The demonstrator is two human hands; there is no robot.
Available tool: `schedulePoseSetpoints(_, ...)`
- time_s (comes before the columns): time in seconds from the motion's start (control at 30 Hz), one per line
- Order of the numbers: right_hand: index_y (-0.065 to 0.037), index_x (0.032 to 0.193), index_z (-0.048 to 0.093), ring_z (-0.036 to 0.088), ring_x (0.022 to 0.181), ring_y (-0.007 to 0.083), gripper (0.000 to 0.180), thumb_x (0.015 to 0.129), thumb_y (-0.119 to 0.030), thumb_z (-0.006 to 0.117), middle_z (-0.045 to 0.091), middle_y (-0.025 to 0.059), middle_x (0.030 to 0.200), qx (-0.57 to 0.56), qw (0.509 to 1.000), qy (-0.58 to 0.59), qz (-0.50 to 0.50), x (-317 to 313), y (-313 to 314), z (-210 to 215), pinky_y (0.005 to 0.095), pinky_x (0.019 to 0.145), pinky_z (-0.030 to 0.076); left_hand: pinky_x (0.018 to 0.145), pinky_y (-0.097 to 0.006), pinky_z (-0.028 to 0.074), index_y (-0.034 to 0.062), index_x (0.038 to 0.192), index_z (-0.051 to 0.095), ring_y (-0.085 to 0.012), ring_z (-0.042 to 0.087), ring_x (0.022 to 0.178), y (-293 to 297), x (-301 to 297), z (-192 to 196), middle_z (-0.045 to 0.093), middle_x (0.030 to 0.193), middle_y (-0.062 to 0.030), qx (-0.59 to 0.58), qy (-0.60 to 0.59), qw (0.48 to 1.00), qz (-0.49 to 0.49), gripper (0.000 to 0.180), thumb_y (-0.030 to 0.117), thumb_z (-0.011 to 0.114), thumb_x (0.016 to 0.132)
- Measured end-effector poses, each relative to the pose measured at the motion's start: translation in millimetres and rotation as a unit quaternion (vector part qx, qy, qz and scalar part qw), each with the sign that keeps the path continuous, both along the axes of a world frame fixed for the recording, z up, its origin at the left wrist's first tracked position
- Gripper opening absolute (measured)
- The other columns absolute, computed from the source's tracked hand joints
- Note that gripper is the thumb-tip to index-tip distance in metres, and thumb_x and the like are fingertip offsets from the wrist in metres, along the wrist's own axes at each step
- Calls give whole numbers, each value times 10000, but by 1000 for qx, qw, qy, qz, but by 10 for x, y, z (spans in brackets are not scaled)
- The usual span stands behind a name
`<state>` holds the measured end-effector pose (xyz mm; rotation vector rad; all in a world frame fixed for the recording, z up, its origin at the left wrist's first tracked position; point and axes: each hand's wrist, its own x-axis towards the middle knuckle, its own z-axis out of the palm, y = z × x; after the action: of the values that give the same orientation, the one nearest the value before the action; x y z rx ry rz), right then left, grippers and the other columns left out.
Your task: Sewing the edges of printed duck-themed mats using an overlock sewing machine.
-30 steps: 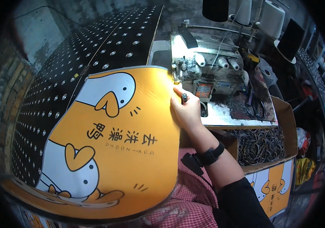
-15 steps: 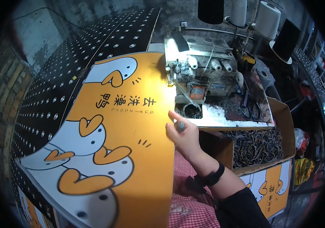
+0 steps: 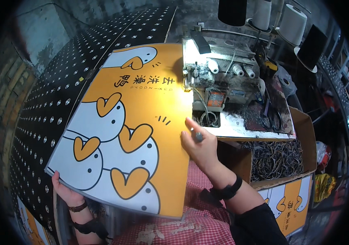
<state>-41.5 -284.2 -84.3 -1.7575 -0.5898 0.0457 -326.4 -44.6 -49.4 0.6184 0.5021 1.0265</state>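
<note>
An orange mat [image 3: 170, 163] printed with white ducks and dark lettering lies tilted across the left and middle, its far right edge at the sewing machine [image 3: 227, 77] by the lit needle area. My left hand [image 3: 67, 192] grips the mat's grey-bound near-left corner, thumb by the edge; its other fingers are partly hidden beneath. At the mat's right edge, just in front of the machine, rests my right hand [image 3: 202, 148], index finger and thumb apart. A small grey-blue thing [image 3: 199, 136] shows among its fingers; I cannot make out what it is.
Scissors [image 3: 278, 120] lie on the machine table's right side. Below stands a cardboard box [image 3: 311, 143] full of dark trimmings [image 3: 276, 161], with another printed mat [image 3: 290, 204] beneath. A black studded surface [image 3: 68, 87] fills the left. Thread cones [image 3: 292, 24] stand behind.
The mat has slid away from me along the machine, and its near end has come into view, lying flatter. My left hand now shows at its near-left corner. My right hand has barely moved.
</note>
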Motion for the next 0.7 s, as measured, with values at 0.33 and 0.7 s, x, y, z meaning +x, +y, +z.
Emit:
schedulePoseSetpoints(0.33, 0, 1099, 566, 628, 751, 174, 371, 742, -79, 633, 636, 169, 877, 32, 998, 41, 31, -300, -162, -48, 249, 667, 485, 936, -388, 392, -51, 1235, 348, -287, 480, 1089, 446, 522, -140, 463, 1203, -174, 40, 112, 993, 2, 422, 44, 466, 841)
schedulePoseSetpoints(0.7, -1, 1044, 601, 618, 724, 143, 304, 743, -37, 629, 642, 134, 829, 44, 998, 31, 33, -385, -233, 42, 232, 656, 482, 943, -418, 388, -41, 1227, 362, -308, 464, 1105, 775, 1353, -70, 446, 1214, -185, 101, 120, 987, 41, 402, -58, 401, 828)
